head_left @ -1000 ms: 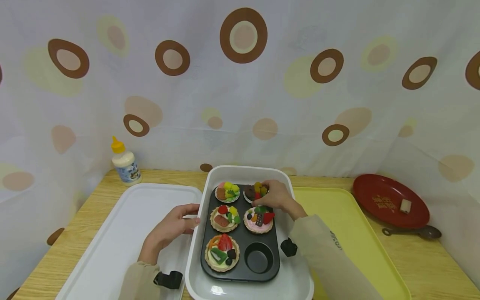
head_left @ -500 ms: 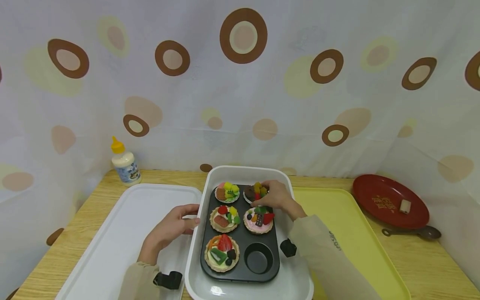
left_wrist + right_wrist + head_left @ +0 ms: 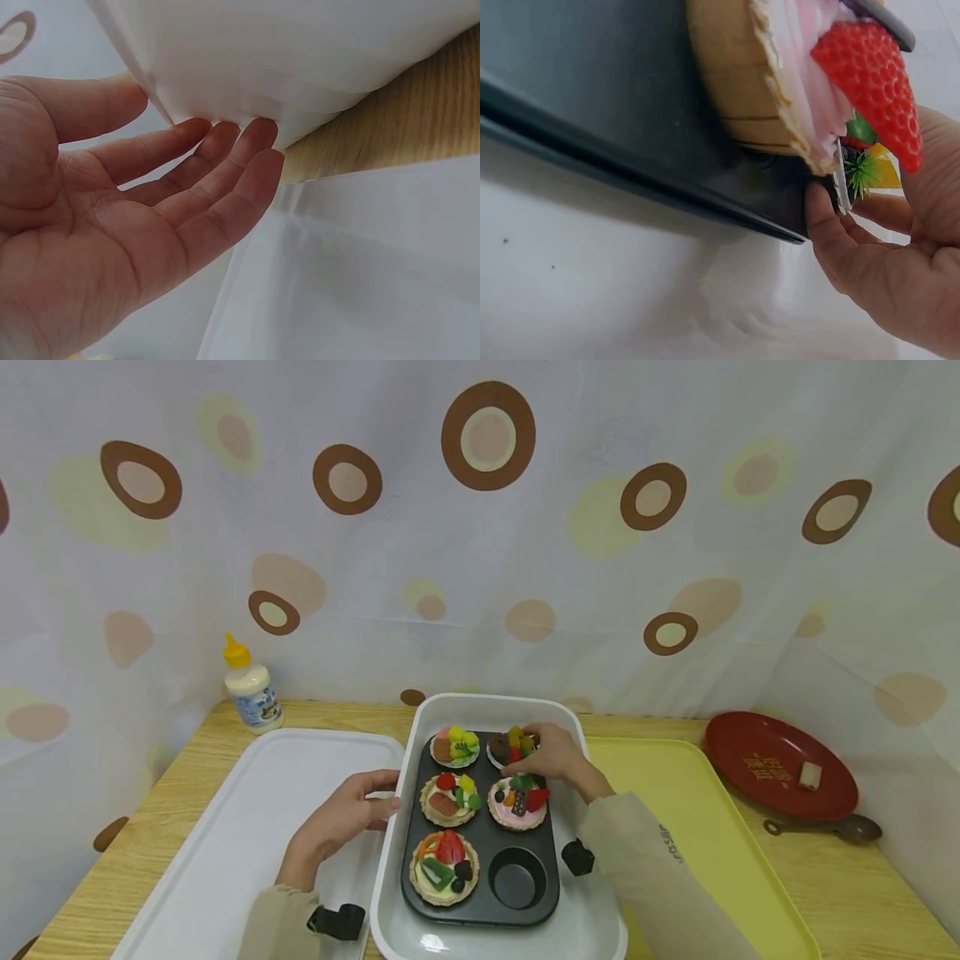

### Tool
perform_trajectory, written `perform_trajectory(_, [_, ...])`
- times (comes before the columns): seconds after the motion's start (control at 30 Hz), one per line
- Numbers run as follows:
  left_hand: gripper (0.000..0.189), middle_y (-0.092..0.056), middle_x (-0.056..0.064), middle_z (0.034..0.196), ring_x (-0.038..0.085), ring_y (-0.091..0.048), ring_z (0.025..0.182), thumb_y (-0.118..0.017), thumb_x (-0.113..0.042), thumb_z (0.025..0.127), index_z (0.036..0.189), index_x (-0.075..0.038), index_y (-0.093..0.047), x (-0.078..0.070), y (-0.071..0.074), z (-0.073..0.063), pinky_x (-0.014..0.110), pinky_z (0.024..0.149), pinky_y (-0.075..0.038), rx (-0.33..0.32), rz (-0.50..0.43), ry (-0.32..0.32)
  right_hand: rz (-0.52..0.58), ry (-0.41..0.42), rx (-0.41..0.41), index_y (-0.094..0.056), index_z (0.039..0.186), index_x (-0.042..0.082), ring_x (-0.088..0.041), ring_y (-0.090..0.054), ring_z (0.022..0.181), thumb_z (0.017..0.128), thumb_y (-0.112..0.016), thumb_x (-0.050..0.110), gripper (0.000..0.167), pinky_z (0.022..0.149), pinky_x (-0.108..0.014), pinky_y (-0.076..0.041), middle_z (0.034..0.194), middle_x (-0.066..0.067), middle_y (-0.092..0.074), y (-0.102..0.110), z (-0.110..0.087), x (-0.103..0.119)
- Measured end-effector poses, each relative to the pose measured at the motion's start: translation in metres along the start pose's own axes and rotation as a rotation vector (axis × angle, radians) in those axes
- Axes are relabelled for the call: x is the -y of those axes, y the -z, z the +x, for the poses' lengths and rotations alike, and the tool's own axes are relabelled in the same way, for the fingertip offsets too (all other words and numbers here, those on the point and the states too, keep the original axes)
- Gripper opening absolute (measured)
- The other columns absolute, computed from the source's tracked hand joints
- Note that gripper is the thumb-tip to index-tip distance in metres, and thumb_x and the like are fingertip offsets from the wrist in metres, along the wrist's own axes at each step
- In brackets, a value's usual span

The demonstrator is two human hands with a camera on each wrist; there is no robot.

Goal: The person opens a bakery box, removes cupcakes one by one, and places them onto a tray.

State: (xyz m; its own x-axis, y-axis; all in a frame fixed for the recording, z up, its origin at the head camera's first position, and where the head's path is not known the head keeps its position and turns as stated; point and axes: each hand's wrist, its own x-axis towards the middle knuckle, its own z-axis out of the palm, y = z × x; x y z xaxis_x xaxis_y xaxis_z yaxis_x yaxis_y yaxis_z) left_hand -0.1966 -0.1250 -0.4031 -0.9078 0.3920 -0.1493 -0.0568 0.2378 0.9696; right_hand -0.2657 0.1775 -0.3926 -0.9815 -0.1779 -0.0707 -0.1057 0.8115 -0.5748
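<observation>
Currently, the right hand (image 3: 558, 753) grips the chocolate tart (image 3: 502, 747), with the thumb on the near side of its edge and the other fingers curled about the far side. The chocolate tart is located in the far right cup of the dark muffin tin (image 3: 483, 835); whether it is fully seated cannot be told. Directly nearer, the pink tart (image 3: 517, 802) occupies the middle right cup, with a red strawberry piece on top. Three further tarts (image 3: 448, 799) fill the left column. The muffin tin lies inside the deep white bin (image 3: 388, 860). At the left wall of the bin, the left hand (image 3: 348, 810) has its four fingers loosely bent and close together, tips against the outer surface, thumb spread apart from them at the rim. A flat white tray (image 3: 247, 843) lies left of the bin, a yellow tray (image 3: 652, 768) right of it, and a red plate (image 3: 780, 752) beyond the latter
</observation>
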Motion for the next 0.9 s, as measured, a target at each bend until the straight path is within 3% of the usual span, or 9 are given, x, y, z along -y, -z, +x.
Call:
perform_trajectory(0.5, [0.051, -0.045, 0.029, 0.137, 0.031, -0.057, 0.111, -0.055, -0.009, 0.095, 0.139, 0.012, -0.039, -0.0006, 0.0005, -0.0018, 0.042, 0.081, -0.055, 0.022, 0.004, -0.025, -0.137, 0.019, 0.001, -0.058, 0.121, -0.005, -0.031, -0.057, 0.099, 0.069, -0.084, 0.035, 0.07, 0.085, -0.043, -0.05, 0.109, -0.016, -0.062, 0.0009, 0.0025, 0.001])
perform_trajectory(0.9, [0.051, -0.045, 0.03, 0.136, 0.031, -0.057, 0.11, -0.054, -0.009, 0.095, 0.139, 0.013, -0.038, -0.0007, 0.0007, -0.0021, 0.042, 0.081, -0.055, 0.034, 0.005, -0.039, -0.149, 0.003, -0.02, -0.059, 0.122, -0.006, -0.031, -0.057, 0.101, 0.071, -0.082, 0.036, 0.07, 0.087, -0.044, -0.05, 0.111, -0.018, -0.063, -0.0012, 0.0037, 0.0012])
